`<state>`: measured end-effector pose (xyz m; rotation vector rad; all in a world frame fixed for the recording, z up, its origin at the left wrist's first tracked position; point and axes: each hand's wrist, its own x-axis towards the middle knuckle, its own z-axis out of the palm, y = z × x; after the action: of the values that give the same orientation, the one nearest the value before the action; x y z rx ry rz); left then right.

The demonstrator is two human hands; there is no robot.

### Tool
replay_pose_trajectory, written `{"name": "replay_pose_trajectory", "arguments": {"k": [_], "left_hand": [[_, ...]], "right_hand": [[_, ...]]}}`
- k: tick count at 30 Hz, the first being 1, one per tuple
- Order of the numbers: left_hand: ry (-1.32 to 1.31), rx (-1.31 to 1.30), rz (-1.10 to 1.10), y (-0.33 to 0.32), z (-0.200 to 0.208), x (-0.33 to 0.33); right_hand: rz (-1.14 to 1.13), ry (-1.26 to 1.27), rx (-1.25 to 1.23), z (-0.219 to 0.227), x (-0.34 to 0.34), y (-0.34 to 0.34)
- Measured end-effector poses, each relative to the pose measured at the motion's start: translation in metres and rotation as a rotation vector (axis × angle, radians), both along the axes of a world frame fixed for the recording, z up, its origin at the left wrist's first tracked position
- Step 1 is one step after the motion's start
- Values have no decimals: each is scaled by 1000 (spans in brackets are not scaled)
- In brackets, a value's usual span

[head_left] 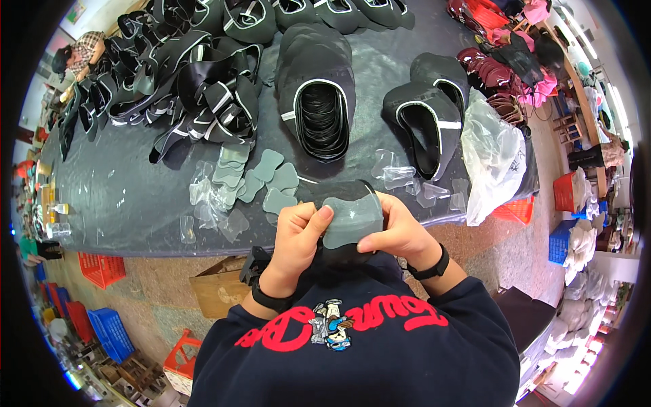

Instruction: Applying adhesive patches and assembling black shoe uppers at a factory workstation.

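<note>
A grey-green pad, waisted at the middle, is held just off the near edge of a dark-covered table, against a black piece by which it is partly backed. The pad's left side is pinched by the left hand, with the thumb laid over its upper left corner; its lower right corner is pressed by the thumb of the right hand. Both grips are closed on the pad (how the fingers are set behind it cannot be told, since they are hidden).

Just beyond the left hand, loose pads are spread close to the table edge, and clear film scraps are strewn beside them. Ahead of the hands, a stack of black uppers is stood with its white-rimmed opening turned toward the person. To its right, a strip of table top is left between it and two black uppers, one overlapped by the other. On the far right, a clear plastic bag is draped over the edge. The widest open stretch is found at the left, between the film scraps and the table's curved-looking rim.
</note>
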<state>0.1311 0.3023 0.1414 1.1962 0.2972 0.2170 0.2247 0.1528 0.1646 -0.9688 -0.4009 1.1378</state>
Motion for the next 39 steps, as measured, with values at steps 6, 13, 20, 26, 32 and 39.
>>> {"name": "replay_pose_trajectory", "arguments": {"k": [6, 13, 20, 26, 32, 39], "left_hand": [[-25, -136, 51, -1, -11, -5], [-89, -288, -228, 7, -6, -9], [-189, -388, -176, 9, -17, -8], [-77, -253, -273, 11, 3, -6], [79, 722, -402, 39, 64, -14], [-901, -480, -521, 31, 122, -42]], "right_hand": [[-42, -95, -28, 21, -9, 8], [27, -174, -26, 20, -8, 3], [58, 194, 162, 5, -2, -1], [-93, -360, -147, 27, -14, 3], [-97, -1424, -125, 71, 9, -3], [-111, -1944, -400, -13, 42, 39]]}}
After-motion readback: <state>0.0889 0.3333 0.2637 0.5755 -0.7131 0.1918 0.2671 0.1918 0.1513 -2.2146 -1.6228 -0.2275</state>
